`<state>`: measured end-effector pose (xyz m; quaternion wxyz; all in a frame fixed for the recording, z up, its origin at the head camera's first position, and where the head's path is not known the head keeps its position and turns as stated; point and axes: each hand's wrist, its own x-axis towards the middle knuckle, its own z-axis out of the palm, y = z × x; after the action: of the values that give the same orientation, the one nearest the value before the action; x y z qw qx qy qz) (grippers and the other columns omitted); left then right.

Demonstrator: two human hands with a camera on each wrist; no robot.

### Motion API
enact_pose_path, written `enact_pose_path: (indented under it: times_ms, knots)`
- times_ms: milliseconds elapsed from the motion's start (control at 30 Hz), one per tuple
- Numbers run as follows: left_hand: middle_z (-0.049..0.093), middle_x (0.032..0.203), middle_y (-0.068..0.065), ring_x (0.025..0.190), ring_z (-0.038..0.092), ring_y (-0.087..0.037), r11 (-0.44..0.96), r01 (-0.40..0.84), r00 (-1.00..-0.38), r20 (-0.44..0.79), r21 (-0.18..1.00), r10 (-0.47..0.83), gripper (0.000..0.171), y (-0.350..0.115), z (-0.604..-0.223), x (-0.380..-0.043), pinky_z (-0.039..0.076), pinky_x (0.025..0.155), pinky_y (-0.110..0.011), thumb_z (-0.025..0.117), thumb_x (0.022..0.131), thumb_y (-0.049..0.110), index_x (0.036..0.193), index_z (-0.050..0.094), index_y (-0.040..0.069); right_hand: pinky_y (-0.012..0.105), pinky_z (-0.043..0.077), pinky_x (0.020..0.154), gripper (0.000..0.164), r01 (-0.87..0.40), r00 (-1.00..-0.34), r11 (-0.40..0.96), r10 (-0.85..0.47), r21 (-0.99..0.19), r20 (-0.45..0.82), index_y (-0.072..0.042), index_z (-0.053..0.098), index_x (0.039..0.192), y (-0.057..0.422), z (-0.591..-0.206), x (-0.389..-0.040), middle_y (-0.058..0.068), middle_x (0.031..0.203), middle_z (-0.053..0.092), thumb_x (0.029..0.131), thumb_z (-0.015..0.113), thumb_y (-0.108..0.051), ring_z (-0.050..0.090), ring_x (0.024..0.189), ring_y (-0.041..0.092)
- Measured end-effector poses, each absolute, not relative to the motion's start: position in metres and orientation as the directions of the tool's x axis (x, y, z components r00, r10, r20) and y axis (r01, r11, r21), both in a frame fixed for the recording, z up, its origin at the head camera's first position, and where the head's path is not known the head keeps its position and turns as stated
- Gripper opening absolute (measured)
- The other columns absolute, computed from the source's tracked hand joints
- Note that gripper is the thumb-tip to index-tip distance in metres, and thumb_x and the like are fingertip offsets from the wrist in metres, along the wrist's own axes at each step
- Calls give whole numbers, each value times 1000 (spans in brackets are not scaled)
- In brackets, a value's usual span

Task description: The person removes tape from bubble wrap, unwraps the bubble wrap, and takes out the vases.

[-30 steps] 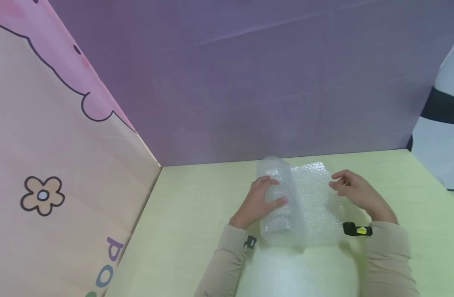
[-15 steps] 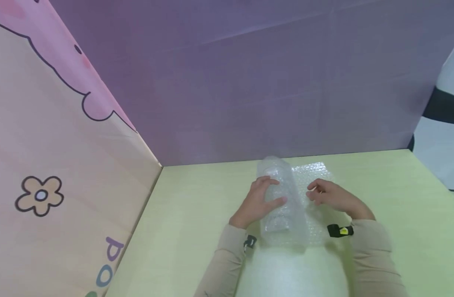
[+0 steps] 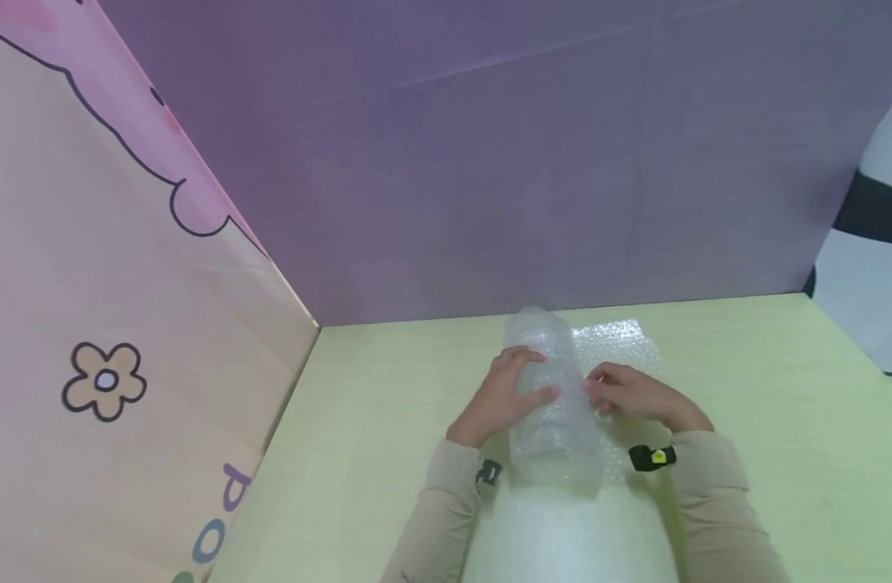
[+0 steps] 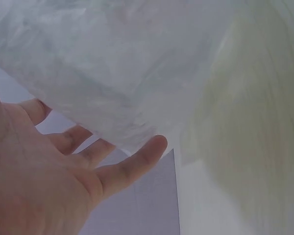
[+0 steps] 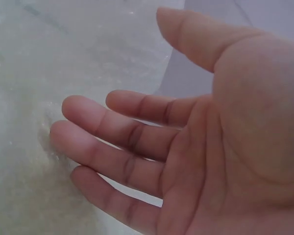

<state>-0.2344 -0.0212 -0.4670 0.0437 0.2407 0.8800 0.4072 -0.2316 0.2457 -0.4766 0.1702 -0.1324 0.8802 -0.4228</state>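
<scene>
A roll of bubble wrap [image 3: 551, 433] lies on the table, with a clear rounded thing dimly showing inside it; I cannot tell its kind. My left hand [image 3: 498, 397] holds the roll from its left side, thumb on top and fingers bent over it. In the left wrist view, my left hand [image 4: 54, 156] has its fingers partly behind the whitish wrap [image 4: 122, 68]. Flat bubble wrap [image 3: 620, 344] extends to the right under my right hand [image 3: 631, 394]. That hand's fingertips are at the roll's right side. The right wrist view shows the fingers [image 5: 103, 122] loosely extended, thumb apart.
The pale yellow-green table [image 3: 387, 421] reaches back to a purple-grey wall panel [image 3: 489, 178]. On the left stands a printed panel [image 3: 161, 308] with a flower; another printed panel [image 3: 864, 291] is at the right edge. Black wrist straps [image 3: 651, 457] sit by both sleeves.
My right hand has moved left across the flat bubble wrap to the roll's right side. The left hand and the roll have stayed nearly in place.
</scene>
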Motion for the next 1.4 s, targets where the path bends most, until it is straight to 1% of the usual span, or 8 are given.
enact_pose_path:
  times_ms: [167, 400, 633, 833, 1100, 1400]
  knots:
    - [44, 156, 2, 145, 42, -19, 547, 383, -880, 115, 744, 461, 53, -23, -467, -236, 40, 119, -49, 70, 94, 48, 139, 55, 24, 34, 51, 84, 42, -90, -905, 619, -378, -780, -195, -6, 63, 114, 244, -481, -233, 7, 99, 70, 106, 49, -45, 66, 89, 19]
    - [45, 156, 1, 144, 43, -20, 546, 380, -881, 111, 747, 460, 53, -27, -465, -237, 40, 119, -49, 70, 93, 47, 139, 55, 23, 31, 50, 75, 39, -81, -897, 577, -397, -812, -193, -5, 60, 102, 237, -484, -234, 9, 93, 66, 108, 49, -42, 62, 84, 20]
    - [47, 154, 0, 143, 44, -21, 546, 375, -881, 106, 749, 460, 53, -30, -464, -238, 41, 118, -50, 70, 94, 44, 139, 55, 21, 33, 50, 79, 39, -75, -892, 554, -409, -829, -193, -4, 60, 105, 233, -484, -233, 9, 93, 65, 108, 48, -41, 62, 85, 22]
    - [50, 152, -1, 143, 47, -22, 534, 379, -879, 113, 756, 463, 52, -33, -464, -240, 40, 119, -49, 70, 94, 42, 139, 55, 20, 33, 50, 83, 43, -67, -896, 568, -397, -820, -201, -5, 62, 111, 232, -487, -236, 7, 94, 67, 107, 47, -45, 62, 88, 21]
    - [49, 153, -1, 143, 47, -22, 508, 399, -867, 134, 763, 479, 51, -37, -465, -241, 40, 120, -48, 69, 95, 38, 140, 54, 19, 33, 53, 82, 49, -51, -899, 533, -392, -845, -193, 0, 60, 127, 230, -489, -237, 8, 99, 68, 107, 48, -44, 64, 91, 20]
    - [47, 154, -3, 145, 44, -22, 517, 433, -857, 159, 738, 491, 51, -39, -464, -242, 37, 122, -48, 67, 93, 34, 139, 54, 18, 32, 53, 80, 47, -57, -902, 512, -395, -857, -176, -1, 60, 126, 228, -494, -239, 8, 97, 67, 107, 49, -43, 62, 89, 20]
